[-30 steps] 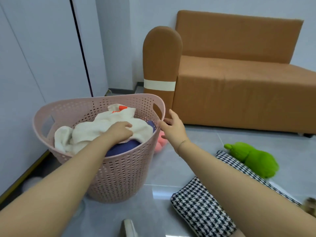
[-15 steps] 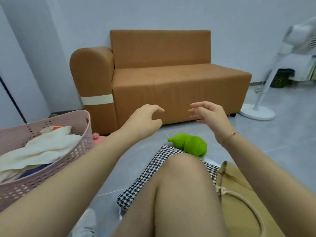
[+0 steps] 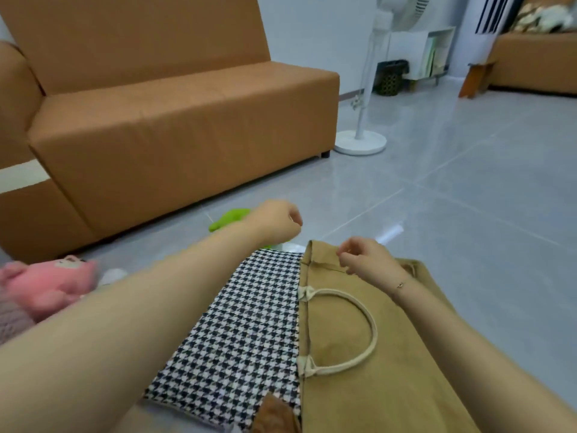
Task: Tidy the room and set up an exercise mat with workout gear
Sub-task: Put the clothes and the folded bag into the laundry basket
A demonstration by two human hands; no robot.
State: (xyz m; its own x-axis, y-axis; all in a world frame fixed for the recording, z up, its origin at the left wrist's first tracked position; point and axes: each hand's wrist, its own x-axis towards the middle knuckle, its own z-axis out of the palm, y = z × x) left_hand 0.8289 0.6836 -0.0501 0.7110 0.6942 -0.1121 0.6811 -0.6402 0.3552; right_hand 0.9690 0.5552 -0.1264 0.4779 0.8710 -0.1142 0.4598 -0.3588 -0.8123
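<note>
Head view: with both the left hand (image 3: 276, 221) and right hand (image 3: 362, 256) loosely curled and holding nothing, the tan tote bag (image 3: 374, 345) and houndstooth cloth (image 3: 243, 323) on the near floor could be snagged together, since they overlap.

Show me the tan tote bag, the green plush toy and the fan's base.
tan tote bag (image 3: 390, 385): head view, front panel.
green plush toy (image 3: 229, 218): head view, body.
fan's base (image 3: 360, 142): head view, white round foot.
</note>
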